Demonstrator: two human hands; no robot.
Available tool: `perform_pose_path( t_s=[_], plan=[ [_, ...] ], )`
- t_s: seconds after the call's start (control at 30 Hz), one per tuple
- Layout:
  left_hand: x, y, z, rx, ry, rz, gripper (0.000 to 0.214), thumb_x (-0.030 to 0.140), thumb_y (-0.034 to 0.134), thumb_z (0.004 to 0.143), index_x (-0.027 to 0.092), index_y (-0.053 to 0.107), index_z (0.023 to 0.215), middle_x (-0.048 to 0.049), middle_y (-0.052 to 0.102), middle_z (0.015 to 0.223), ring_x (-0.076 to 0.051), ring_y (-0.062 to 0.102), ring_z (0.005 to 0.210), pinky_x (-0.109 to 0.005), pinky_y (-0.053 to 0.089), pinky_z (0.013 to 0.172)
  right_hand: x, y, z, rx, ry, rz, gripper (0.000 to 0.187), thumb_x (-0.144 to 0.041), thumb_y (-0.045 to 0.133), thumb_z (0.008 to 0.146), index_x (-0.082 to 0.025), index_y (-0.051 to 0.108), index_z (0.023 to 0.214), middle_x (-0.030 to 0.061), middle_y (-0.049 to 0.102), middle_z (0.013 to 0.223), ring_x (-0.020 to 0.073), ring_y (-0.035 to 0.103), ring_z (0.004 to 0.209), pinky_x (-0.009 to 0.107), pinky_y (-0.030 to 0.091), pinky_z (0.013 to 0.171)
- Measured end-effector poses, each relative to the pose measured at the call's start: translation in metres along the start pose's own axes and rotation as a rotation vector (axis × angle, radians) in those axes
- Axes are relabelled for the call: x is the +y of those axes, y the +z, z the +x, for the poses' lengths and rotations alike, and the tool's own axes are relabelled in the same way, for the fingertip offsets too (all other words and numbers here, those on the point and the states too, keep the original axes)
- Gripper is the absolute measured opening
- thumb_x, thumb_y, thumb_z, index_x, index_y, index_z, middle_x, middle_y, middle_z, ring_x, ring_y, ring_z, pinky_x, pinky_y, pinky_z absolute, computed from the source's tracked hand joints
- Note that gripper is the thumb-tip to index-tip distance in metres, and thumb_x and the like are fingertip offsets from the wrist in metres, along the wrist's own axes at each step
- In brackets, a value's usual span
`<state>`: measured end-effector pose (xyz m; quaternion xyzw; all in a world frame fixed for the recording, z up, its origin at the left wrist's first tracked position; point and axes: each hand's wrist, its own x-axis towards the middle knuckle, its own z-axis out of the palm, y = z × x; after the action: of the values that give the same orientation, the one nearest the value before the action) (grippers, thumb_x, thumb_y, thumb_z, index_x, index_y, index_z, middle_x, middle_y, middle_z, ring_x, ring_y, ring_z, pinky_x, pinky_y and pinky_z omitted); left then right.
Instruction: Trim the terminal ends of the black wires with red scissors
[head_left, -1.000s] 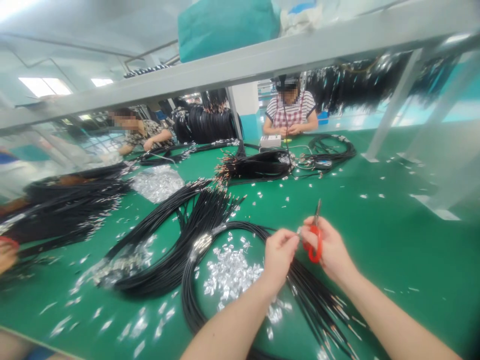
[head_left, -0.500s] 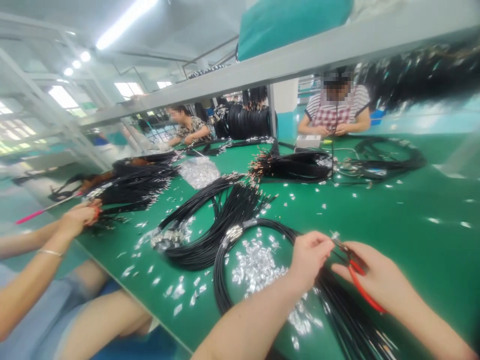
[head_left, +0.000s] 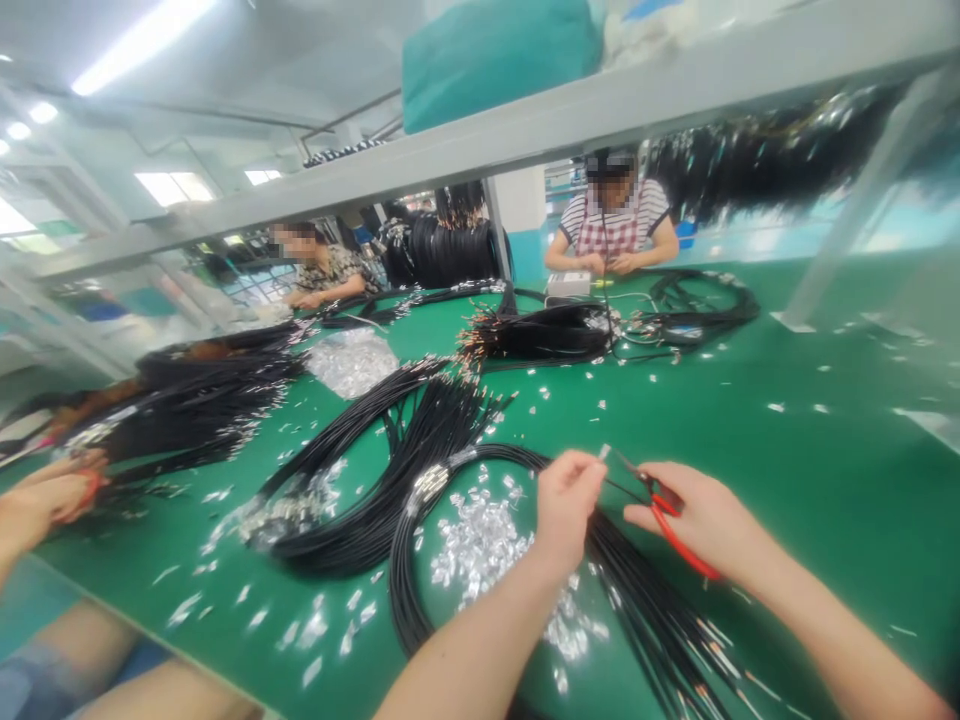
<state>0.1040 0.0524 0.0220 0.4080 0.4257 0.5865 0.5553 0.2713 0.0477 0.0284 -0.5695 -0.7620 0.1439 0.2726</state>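
The silver bit at the left hand's fingertips is too small to make out, and whether the scissors touch it cannot be told. The right hand hides part of their red handles. The left forearm covers part of the coil and some scraps; the bottom edge cuts off the coil and both forearms. A co-worker's hand at left is blurred, its arm cropped by the edge. The hanging cables are smeared, and the top edge crops the green bag.
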Motion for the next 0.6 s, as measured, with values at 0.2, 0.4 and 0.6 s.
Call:
perform_pose_path(
  t_s=[0.2, 0.4, 0.6],
  plan=[
    [-0.004, 0.000, -0.005, -0.098, 0.018, 0.056, 0.027, 0.040, 0.067, 0.066, 0.014, 0.060, 0.067, 0.0051, 0.041, 0.049, -0.005, 0.032, 0.045, -0.020, 0.024, 0.043, -0.015, -0.005, -0.002, 0.046, 0.226, 0.593, 0.033, -0.048, 0.065, 0.065, -0.021, 0.058, 0.083, -0.0029, 0.054, 0.060, 0.0123, 0.048, 0.053, 0.026, 0.041, 0.053],
    [-0.009, 0.004, -0.017, -0.187, -0.004, 0.164, 0.025, 0.040, 0.066, 0.067, 0.015, 0.062, 0.066, 0.0031, 0.046, 0.050, -0.009, 0.040, 0.051, -0.021, 0.030, 0.048, -0.035, 0.002, -0.006, 0.146, 0.329, 1.066, 0.033, -0.033, 0.069, 0.064, -0.019, 0.053, 0.090, -0.0001, 0.058, 0.072, 0.0111, 0.050, 0.058, 0.027, 0.040, 0.057],
    [-0.011, 0.005, -0.019, -0.221, -0.053, 0.122, 0.024, 0.038, 0.066, 0.068, 0.015, 0.060, 0.066, 0.0048, 0.043, 0.048, -0.006, 0.035, 0.046, -0.020, 0.025, 0.044, -0.036, 0.008, -0.008, 0.180, 0.352, 1.137, 0.030, -0.030, 0.068, 0.065, -0.020, 0.049, 0.086, -0.0019, 0.054, 0.068, 0.0102, 0.047, 0.056, 0.026, 0.037, 0.055]
  ],
)
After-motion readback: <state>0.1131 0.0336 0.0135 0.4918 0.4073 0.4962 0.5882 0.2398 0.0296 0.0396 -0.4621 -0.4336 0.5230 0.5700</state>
